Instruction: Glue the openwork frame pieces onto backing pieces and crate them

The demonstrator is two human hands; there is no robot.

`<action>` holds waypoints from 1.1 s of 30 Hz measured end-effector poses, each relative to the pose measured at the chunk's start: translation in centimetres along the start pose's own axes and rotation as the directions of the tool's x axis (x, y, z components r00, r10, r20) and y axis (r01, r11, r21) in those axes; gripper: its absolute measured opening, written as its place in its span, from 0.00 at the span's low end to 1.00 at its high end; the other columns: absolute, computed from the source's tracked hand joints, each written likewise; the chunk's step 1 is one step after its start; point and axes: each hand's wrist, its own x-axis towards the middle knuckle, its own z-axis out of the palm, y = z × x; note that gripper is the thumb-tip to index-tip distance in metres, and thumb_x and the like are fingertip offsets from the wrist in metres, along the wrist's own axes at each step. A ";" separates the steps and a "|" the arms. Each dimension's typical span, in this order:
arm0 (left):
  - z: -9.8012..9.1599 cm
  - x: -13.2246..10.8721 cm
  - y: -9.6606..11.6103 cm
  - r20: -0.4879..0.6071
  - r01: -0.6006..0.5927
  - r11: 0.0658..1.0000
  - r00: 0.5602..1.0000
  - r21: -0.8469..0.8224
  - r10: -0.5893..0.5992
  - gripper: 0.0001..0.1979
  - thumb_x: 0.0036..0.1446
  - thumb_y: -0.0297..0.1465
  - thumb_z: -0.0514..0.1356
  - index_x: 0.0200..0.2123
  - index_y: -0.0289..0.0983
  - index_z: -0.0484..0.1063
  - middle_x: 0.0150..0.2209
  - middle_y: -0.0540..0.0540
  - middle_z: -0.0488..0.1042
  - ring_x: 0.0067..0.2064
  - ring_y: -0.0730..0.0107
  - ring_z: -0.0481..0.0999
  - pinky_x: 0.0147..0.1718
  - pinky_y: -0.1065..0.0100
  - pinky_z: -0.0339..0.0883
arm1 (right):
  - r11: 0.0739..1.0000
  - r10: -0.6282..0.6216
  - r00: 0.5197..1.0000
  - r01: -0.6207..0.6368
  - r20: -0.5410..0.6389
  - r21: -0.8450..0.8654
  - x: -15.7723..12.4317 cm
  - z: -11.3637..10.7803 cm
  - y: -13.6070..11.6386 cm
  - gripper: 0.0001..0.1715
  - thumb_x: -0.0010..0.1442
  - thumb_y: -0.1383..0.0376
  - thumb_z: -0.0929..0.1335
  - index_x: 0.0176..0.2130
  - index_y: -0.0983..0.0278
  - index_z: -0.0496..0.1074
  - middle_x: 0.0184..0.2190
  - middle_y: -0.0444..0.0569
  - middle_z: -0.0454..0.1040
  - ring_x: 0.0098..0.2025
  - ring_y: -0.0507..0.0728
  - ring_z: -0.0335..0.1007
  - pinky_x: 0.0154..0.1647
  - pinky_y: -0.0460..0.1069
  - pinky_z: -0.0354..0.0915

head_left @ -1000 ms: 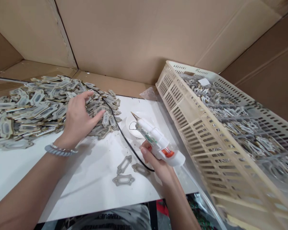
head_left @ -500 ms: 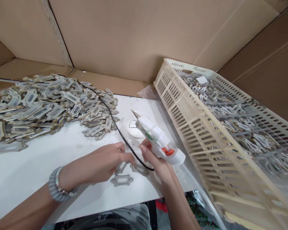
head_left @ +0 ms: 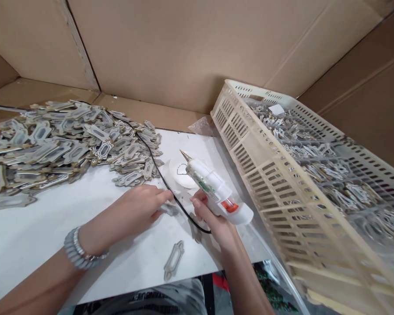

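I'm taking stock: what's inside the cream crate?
Inside the crate, rows of thin pale pieces sit amid clear plastic, with a white slip on top. The crate's floor and anything beneath these are covered.

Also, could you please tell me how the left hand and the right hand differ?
The right hand grips a white glue gun, while the left hand is at a small grey frame; I cannot tell if it grips it. The left hand has bracelets at its wrist; the right hand shows none. Both hands are bare, over the white table.
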 end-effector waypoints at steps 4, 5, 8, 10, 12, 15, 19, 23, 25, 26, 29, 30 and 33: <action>-1.1 -0.3 -1.1 -0.238 0.034 0.999 0.971 0.038 -0.024 0.09 0.56 0.24 0.59 0.39 0.41 0.75 0.35 0.47 0.79 0.35 0.61 0.79 0.30 0.66 0.66 | 1.000 0.002 1.000 -0.002 -0.017 -0.009 0.0 0.0 0.1 0.16 0.57 0.55 0.69 0.25 0.60 0.64 0.20 0.39 0.60 0.24 0.51 0.57 0.28 0.47 0.59; -1.6 -0.4 -1.4 -0.321 0.043 0.998 0.947 0.046 -0.026 0.07 0.59 0.27 0.58 0.38 0.41 0.75 0.35 0.47 0.79 0.35 0.62 0.79 0.31 0.66 0.67 | 1.000 -0.009 1.000 0.008 -0.021 -0.015 0.0 0.1 0.1 0.16 0.58 0.55 0.69 0.25 0.59 0.63 0.20 0.39 0.59 0.24 0.51 0.57 0.27 0.47 0.58; -2.9 -0.7 -1.9 -0.526 0.083 0.994 0.850 0.064 -0.037 0.07 0.63 0.32 0.57 0.37 0.43 0.75 0.37 0.48 0.81 0.37 0.63 0.81 0.35 0.65 0.71 | 0.995 -0.055 0.998 0.053 -0.024 -0.089 0.1 0.1 0.1 0.18 0.58 0.56 0.69 0.23 0.59 0.60 0.21 0.40 0.59 0.24 0.51 0.57 0.27 0.48 0.58; -3.4 -0.9 -2.0 -0.607 0.109 0.991 0.794 0.083 -0.037 0.07 0.64 0.34 0.57 0.36 0.45 0.76 0.38 0.49 0.82 0.37 0.64 0.81 0.36 0.65 0.72 | 0.979 -0.102 0.995 0.099 -0.006 -0.176 0.2 0.1 0.4 0.19 0.58 0.57 0.69 0.23 0.59 0.59 0.22 0.41 0.61 0.25 0.52 0.58 0.28 0.48 0.59; -3.6 -0.9 -1.8 -0.644 0.109 0.988 0.765 0.106 -0.015 0.08 0.64 0.34 0.58 0.34 0.46 0.77 0.37 0.51 0.82 0.35 0.64 0.81 0.34 0.65 0.73 | 0.960 -0.145 0.989 0.146 0.024 -0.238 0.3 0.2 0.6 0.19 0.59 0.57 0.69 0.23 0.59 0.60 0.23 0.42 0.62 0.26 0.52 0.59 0.29 0.49 0.59; -3.7 -1.0 -1.5 -0.659 0.094 0.986 0.752 0.135 0.018 0.09 0.63 0.35 0.59 0.33 0.47 0.79 0.36 0.52 0.82 0.34 0.66 0.81 0.32 0.66 0.73 | 0.948 -0.193 0.979 0.201 0.060 -0.248 0.4 0.4 1.0 0.19 0.60 0.57 0.69 0.23 0.59 0.60 0.23 0.42 0.62 0.26 0.53 0.60 0.28 0.49 0.60; -3.8 -1.0 -1.4 -0.663 0.129 0.979 0.748 0.160 0.010 0.09 0.63 0.36 0.59 0.33 0.48 0.79 0.37 0.51 0.82 0.34 0.66 0.81 0.32 0.66 0.73 | 0.911 -0.304 0.944 0.328 0.131 -0.251 0.6 0.4 1.0 0.20 0.61 0.60 0.70 0.23 0.60 0.60 0.24 0.42 0.62 0.26 0.53 0.60 0.28 0.49 0.59; -3.9 -1.1 -1.2 -0.678 0.148 0.981 0.735 0.124 -0.025 0.08 0.62 0.36 0.60 0.32 0.50 0.79 0.35 0.52 0.82 0.34 0.64 0.81 0.32 0.64 0.73 | 0.903 -0.303 0.938 0.339 0.171 -0.265 0.7 0.3 0.9 0.20 0.63 0.59 0.70 0.23 0.60 0.62 0.25 0.44 0.63 0.26 0.52 0.57 0.28 0.49 0.59; -3.9 -1.1 -1.1 -0.672 0.161 0.982 0.739 0.100 -0.053 0.08 0.61 0.37 0.60 0.31 0.50 0.79 0.35 0.52 0.82 0.34 0.64 0.81 0.32 0.64 0.74 | 0.903 -0.293 0.941 0.330 0.167 -0.275 0.7 0.3 0.9 0.21 0.63 0.58 0.70 0.23 0.60 0.62 0.25 0.44 0.63 0.25 0.52 0.56 0.28 0.49 0.59; -3.9 -1.1 -1.1 -0.667 0.168 0.981 0.742 0.095 -0.062 0.08 0.61 0.37 0.60 0.31 0.50 0.79 0.35 0.52 0.82 0.34 0.65 0.81 0.32 0.64 0.74 | 0.902 -0.290 0.943 0.326 0.164 -0.282 0.8 0.3 0.9 0.21 0.63 0.58 0.70 0.23 0.60 0.62 0.25 0.43 0.63 0.25 0.52 0.56 0.28 0.49 0.58; -3.9 -1.1 -1.0 -0.671 0.167 0.983 0.738 0.082 -0.069 0.08 0.61 0.37 0.61 0.31 0.50 0.79 0.35 0.53 0.82 0.34 0.65 0.81 0.31 0.65 0.74 | 0.897 -0.289 0.943 0.327 0.163 -0.298 0.8 0.3 1.0 0.21 0.62 0.57 0.70 0.23 0.60 0.62 0.24 0.43 0.62 0.25 0.52 0.56 0.27 0.48 0.57; -3.8 -1.1 -1.0 -0.680 0.154 0.985 0.731 0.081 -0.058 0.08 0.61 0.36 0.61 0.31 0.50 0.79 0.35 0.53 0.82 0.33 0.65 0.82 0.31 0.65 0.74 | 0.898 -0.287 0.945 0.323 0.159 -0.300 0.8 0.4 1.0 0.21 0.62 0.57 0.70 0.22 0.60 0.62 0.24 0.42 0.61 0.24 0.52 0.57 0.27 0.48 0.57; -3.7 -1.1 -1.1 -0.714 0.114 0.986 0.700 0.122 0.007 0.07 0.60 0.34 0.62 0.32 0.49 0.79 0.36 0.53 0.83 0.33 0.65 0.82 0.29 0.65 0.75 | 0.902 -0.279 0.949 0.312 0.148 -0.300 0.7 0.4 1.1 0.21 0.62 0.58 0.70 0.22 0.60 0.61 0.24 0.42 0.60 0.25 0.52 0.57 0.27 0.48 0.56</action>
